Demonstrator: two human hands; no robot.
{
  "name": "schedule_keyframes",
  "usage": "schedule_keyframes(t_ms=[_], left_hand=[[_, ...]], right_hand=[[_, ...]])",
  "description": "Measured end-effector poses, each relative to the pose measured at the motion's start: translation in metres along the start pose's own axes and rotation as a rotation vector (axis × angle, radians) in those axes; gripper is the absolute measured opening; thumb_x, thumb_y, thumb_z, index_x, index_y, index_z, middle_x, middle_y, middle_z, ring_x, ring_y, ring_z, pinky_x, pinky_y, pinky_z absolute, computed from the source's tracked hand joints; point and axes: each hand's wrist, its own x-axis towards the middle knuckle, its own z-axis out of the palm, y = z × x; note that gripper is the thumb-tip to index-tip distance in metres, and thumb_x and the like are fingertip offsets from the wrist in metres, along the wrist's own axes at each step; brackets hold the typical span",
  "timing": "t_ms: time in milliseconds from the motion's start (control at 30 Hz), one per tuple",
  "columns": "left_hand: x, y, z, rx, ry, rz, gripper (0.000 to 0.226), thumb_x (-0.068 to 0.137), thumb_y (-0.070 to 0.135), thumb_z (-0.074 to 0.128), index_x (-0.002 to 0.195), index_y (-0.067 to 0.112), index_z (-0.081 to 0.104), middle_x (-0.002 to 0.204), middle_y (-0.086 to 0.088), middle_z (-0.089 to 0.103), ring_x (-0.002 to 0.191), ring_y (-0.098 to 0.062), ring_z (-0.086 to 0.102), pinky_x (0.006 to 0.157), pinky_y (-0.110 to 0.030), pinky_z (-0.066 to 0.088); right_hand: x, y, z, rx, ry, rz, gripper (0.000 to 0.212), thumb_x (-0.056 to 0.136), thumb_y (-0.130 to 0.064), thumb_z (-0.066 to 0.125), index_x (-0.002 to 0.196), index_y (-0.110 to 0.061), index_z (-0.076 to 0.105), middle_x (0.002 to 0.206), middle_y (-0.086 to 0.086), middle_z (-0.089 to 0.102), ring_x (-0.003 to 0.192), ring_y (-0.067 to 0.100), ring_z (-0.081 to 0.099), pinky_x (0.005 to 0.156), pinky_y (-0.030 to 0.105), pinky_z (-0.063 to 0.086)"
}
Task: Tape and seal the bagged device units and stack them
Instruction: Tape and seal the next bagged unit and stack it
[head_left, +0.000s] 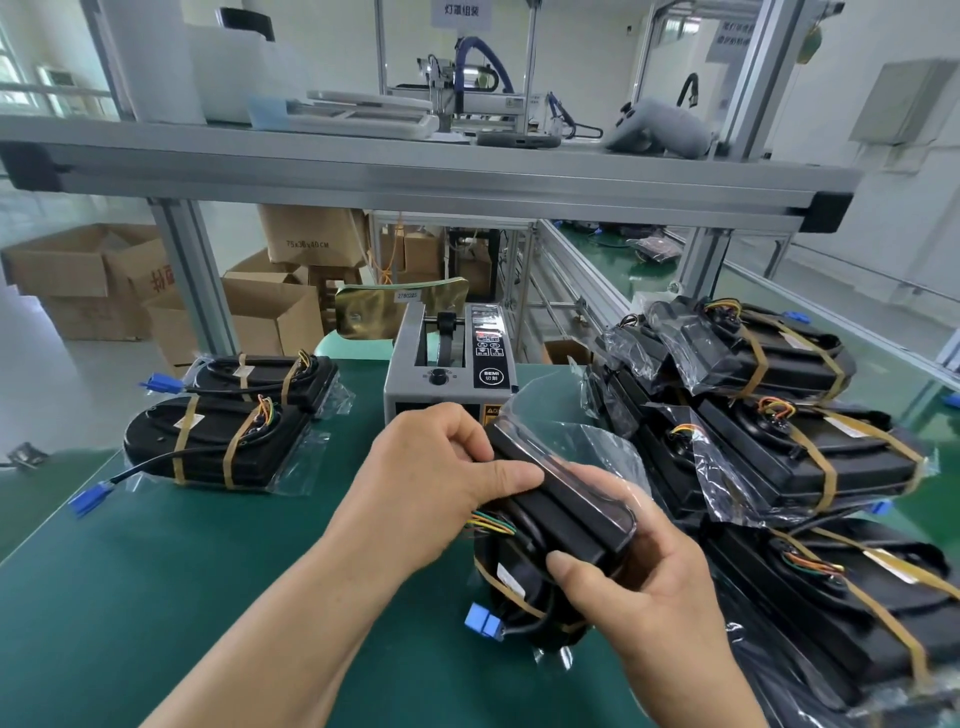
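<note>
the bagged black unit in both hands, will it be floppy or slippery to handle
The unit itself looks rigid: its black body holds its shape between the left hand and right hand. The glossy clear bag probably slides under fingers. The dangling blue connector likely swings and may snag.

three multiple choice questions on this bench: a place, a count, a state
1. Where is the tape dispenser? A on the upper shelf; B on the green mat behind the held unit; C on the floor.
2. Bagged units at the mat's left? A one; B two; C five.
3. The held unit is: A gripped by the left hand and right hand; B gripped by one hand; C lying untouched.
Key: 1 B, it stands just past the unit. 2 B, a near one and a far one. 3 A, both curl round it.
</note>
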Motion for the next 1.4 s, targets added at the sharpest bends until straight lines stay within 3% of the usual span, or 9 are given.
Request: schedule_keyframes(t_ms=[233,367,467,700,867,1000,1167,1300,1400], left_hand=[[0.008,-0.002,-0.008,0.182,0.06,0.144,0.04,0.057,0.06,0.086,0.077,0.038,0.06,0.058,0.021,0.056,0.049,0.003,0.048,0.045,-0.011,0.035],[0.009,-0.019,-0.006,-0.002,-0.147,0.097,0.077,0.048,0.073,0.079,0.116,0.046,0.057,0.108,0.023,0.062,0.1,0.008,0.058,0.086,-0.019,0.049],[0.001,-0.036,0.001,-0.227,-0.471,0.086,0.099,0.058,0.071,0.08,0.14,0.025,0.05,0.134,0.008,0.063,0.128,-0.006,0.055,0.107,-0.028,0.044],[0.006,-0.042,-0.001,-0.408,-0.477,0.082,0.072,0.058,0.049,0.091,0.12,0.019,0.07,0.115,-0.012,0.072,0.109,-0.027,0.069,0.09,-0.032,0.055],[0.01,-0.025,-0.017,0.067,-0.392,0.094,0.059,0.054,0.038,0.091,0.108,0.045,0.068,0.102,0.015,0.07,0.092,-0.004,0.067,0.075,-0.021,0.055],[0.009,-0.021,-0.01,0.55,-0.344,0.24,0.058,0.054,0.056,0.087,0.105,0.042,0.063,0.092,0.02,0.055,0.093,-0.001,0.049,0.071,-0.015,0.033],[0.006,-0.026,0.001,0.631,-0.362,0.303,0.06,0.056,0.062,0.084,0.107,0.039,0.063,0.088,0.019,0.051,0.093,-0.003,0.044,0.077,-0.015,0.029],[0.004,-0.029,0.003,0.646,-0.342,0.344,0.062,0.057,0.065,0.081,0.109,0.037,0.062,0.092,0.018,0.052,0.092,0.002,0.04,0.086,-0.013,0.026],[0.004,-0.027,0.004,0.686,-0.318,0.365,0.061,0.059,0.065,0.08,0.109,0.036,0.062,0.094,0.016,0.054,0.091,0.0,0.042,0.085,-0.019,0.028]], right_hand=[[0.004,0.007,-0.01,0.104,-0.02,0.035,0.056,0.06,-0.02,0.075,0.114,-0.034,0.071,0.107,0.007,0.076,0.098,0.023,0.073,0.08,0.028,0.057],[0.003,0.015,-0.018,0.205,-0.002,0.053,0.057,0.06,-0.015,0.076,0.115,-0.029,0.071,0.111,0.01,0.075,0.102,0.027,0.072,0.081,0.028,0.057],[0.001,0.022,-0.02,0.289,0.022,0.059,0.06,0.06,0.002,0.071,0.115,-0.022,0.072,0.113,0.016,0.073,0.103,0.033,0.071,0.084,0.032,0.057],[0.001,0.04,-0.018,0.394,0.048,0.181,0.062,0.052,0.011,0.062,0.111,-0.005,0.07,0.099,0.014,0.077,0.083,0.021,0.074,0.071,0.022,0.058],[0.009,0.058,-0.025,0.281,0.13,0.217,0.052,0.044,0.018,0.087,0.091,-0.001,0.075,0.103,0.02,0.075,0.092,0.027,0.069,0.086,0.031,0.054],[0.018,0.062,-0.022,0.1,0.09,0.183,0.037,0.054,-0.006,0.086,0.088,-0.02,0.079,0.091,0.006,0.078,0.078,0.006,0.069,0.076,0.014,0.053],[0.021,0.071,-0.019,0.118,0.221,0.164,0.009,0.062,-0.015,0.077,0.072,-0.013,0.078,0.064,0.005,0.069,0.062,0.01,0.058,0.059,0.012,0.048],[0.015,0.074,-0.025,0.156,0.144,0.165,0.014,0.067,-0.015,0.081,0.081,-0.016,0.078,0.081,0.003,0.076,0.074,0.007,0.068,0.07,0.013,0.052],[0.015,0.068,-0.026,0.175,-0.12,0.208,0.05,0.06,-0.031,0.096,0.103,-0.019,0.074,0.109,0.012,0.075,0.102,0.024,0.073,0.085,0.029,0.057]])
